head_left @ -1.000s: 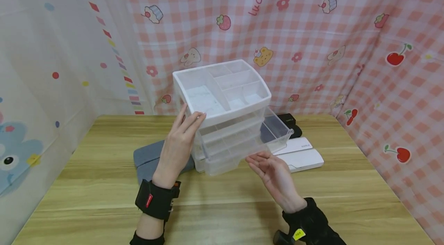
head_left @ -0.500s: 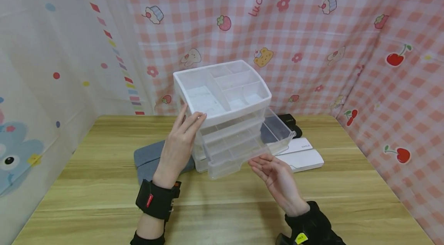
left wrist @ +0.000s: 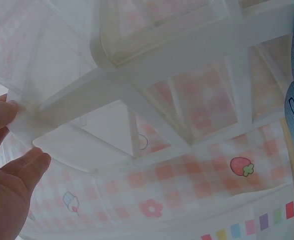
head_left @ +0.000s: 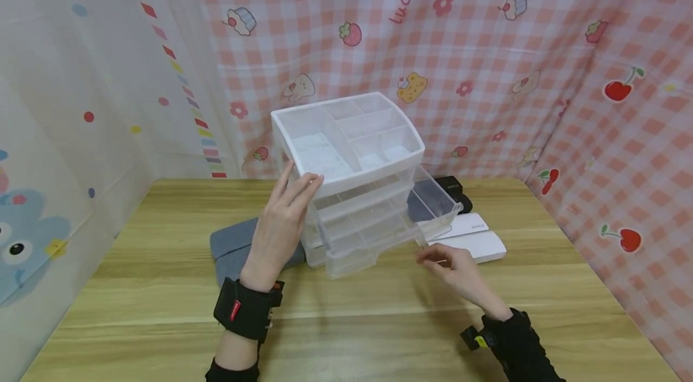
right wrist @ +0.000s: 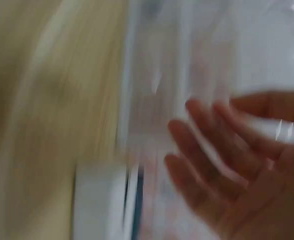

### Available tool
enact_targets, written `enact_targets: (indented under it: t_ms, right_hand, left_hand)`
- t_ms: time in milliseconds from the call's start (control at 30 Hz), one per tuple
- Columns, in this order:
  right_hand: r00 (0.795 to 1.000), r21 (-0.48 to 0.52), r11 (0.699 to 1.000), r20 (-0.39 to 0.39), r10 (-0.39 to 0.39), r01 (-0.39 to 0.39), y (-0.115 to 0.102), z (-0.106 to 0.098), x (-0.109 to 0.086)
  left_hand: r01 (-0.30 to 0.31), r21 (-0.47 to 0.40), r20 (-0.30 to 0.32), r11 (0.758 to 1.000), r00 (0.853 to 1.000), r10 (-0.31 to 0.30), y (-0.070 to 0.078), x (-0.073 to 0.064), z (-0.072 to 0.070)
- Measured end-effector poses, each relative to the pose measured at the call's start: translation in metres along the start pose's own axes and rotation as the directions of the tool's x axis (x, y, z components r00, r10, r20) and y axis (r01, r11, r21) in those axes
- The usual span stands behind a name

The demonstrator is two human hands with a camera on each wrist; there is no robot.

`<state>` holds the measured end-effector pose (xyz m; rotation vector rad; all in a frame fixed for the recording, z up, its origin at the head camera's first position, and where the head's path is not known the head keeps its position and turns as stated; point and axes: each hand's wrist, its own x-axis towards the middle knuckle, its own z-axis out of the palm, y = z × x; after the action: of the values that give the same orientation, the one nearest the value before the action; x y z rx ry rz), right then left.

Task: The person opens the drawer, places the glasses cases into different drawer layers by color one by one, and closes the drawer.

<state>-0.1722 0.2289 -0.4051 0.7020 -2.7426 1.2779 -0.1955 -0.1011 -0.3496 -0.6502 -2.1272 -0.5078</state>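
Observation:
A white plastic desk organizer with a divided top stands on the table. Clear drawer sections project from it: one at the front and one to the right. My left hand holds the organizer's front left top corner. In the left wrist view its fingers lie on both sides of that corner. My right hand hovers just off the front section's right end, fingers loosely bent and holding nothing. In the blurred right wrist view its fingers are spread beside the clear plastic.
A grey-blue fabric case lies at the organizer's left. To its right lie a white flat case and a black item. Patterned curtains hang behind and beside the wooden table.
The front drawer section has come slightly forward. My right hand has left its edge, moving right and turning over. My left hand stays at the corner.

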Motion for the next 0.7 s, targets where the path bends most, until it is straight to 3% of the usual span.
enact_targets:
  t_ms: [67,133,267,467,700]
  right_hand:
    - [0.992,-0.224,0.969,-0.041,-0.117,0.105,0.014,-0.006,0.003]
    - [0.985,-0.367,0.919,-0.039,-0.168,0.143,0.025,-0.015,0.004]
    - [0.991,-0.544,0.832,-0.004,-0.131,0.107,0.041,-0.034,0.006]
    - [0.998,-0.67,0.74,0.039,-0.041,0.057,0.055,-0.053,0.003]
    - [0.999,-0.723,0.69,0.047,-0.021,0.048,0.069,-0.052,0.001]
  left_hand:
    - [-0.001,0.002,-0.003,1.0,1.0,0.001,-0.001,0.0,0.0]
    - [-0.001,0.005,-0.006,1.0,1.0,0.001,-0.001,0.0,0.0]
    - [0.002,0.007,-0.01,1.0,1.0,-0.001,-0.001,0.0,0.0]
    - [0.0,0.01,-0.007,1.0,1.0,0.0,-0.001,0.0,0.0]
    - [0.003,0.013,-0.004,1.0,1.0,-0.003,-0.002,0.0,0.0]
